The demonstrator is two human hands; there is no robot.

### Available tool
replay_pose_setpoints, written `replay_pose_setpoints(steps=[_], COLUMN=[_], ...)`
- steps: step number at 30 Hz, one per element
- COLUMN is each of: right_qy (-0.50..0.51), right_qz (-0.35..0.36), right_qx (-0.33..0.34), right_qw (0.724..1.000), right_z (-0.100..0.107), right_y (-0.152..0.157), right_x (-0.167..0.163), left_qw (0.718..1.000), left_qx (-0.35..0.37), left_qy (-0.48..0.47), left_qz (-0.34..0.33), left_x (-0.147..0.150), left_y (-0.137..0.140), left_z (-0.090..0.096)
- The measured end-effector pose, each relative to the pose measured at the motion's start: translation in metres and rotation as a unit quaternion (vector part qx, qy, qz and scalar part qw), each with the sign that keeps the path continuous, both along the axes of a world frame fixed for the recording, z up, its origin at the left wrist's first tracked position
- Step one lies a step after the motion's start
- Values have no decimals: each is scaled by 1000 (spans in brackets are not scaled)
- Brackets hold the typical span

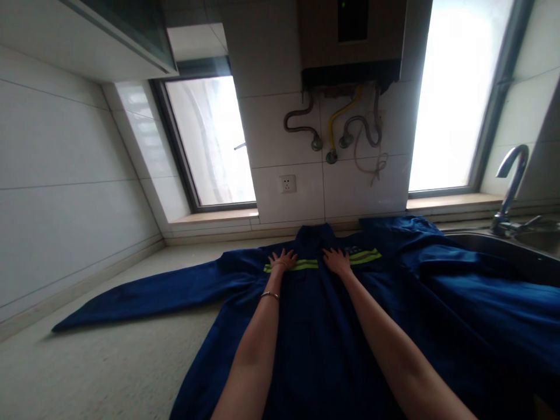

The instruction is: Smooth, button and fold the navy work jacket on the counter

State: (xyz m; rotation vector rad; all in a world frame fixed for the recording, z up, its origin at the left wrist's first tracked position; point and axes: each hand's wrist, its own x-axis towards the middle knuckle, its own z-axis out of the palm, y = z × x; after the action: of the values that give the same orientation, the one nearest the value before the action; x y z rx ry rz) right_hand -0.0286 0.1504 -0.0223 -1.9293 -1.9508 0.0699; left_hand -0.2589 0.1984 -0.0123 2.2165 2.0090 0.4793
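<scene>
**Blue jacket (319, 350) spread over a speckled counter (131, 356)**

The jacket fills the lower middle of the frame, its dark woven cloth smooth in places and rumpled into soft ridges toward the right. A short collar (312, 233) stands at its top edge, near the wall. One sleeve (161, 294) runs out to the left as a long, tapering strip; on the right the fabric bunches into deeper folds. Across the chest goes a bright yellow-green stripe (306, 265) with a greyish middle band (the small pale marks beside it are too tiny to read).

The left hand (283, 261) and right hand (336, 261) rest palm down on the chest, fingers spread — apart from each other, one either side of the front's middle line. A slim bangle (270, 295) circles the left wrist. Both forearms hide strips of the cloth below.

Behind rise glossy pale tiles (271, 134) with a socket (287, 184). At upper centre hangs a boxy heater (319, 35), with bent metal hoses (297, 129) and a yellow pipe (343, 114) beneath. Bright windows (455, 99) flank it; a cabinet (131, 41) juts in at upper left.

At the right edge sits a metal sink (542, 238) under a curved chrome tap (511, 186). Blue folds cover its near side — what the dark basin holds, I cannot tell.
</scene>
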Motion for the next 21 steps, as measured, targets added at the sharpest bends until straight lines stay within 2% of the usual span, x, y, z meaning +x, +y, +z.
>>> replay_pose_setpoints(steps=[4,5,7,9,11,13,18,21], right_qy=[-3,-2,0,2,2,1,6,4], right_qz=[-28,-32,-41,-49,-54,-54,-48,-47], right_qx=[-30,-34,-40,-44,-48,-47,-28,-19], right_qw=[999,999,998,998,997,997,998,999], right_z=[-4,-5,-4,-4,-4,-5,-8,-7], right_y=[8,11,16,21,24,27,28,26], right_x=[-5,-6,-6,-6,-6,-6,-5,-6], left_qw=[998,998,998,992,977,966,960,973], left_qx=[-48,-46,6,87,127,120,131,47], left_qy=[14,26,57,87,113,137,154,142], left_qz=[39,43,32,-34,-131,-183,-194,-178], left_x=[6,8,12,16,21,24,13,-5], left_y=[7,8,5,-2,-12,-22,-48,-55], left_z=[-2,-1,2,6,10,11,7,7])
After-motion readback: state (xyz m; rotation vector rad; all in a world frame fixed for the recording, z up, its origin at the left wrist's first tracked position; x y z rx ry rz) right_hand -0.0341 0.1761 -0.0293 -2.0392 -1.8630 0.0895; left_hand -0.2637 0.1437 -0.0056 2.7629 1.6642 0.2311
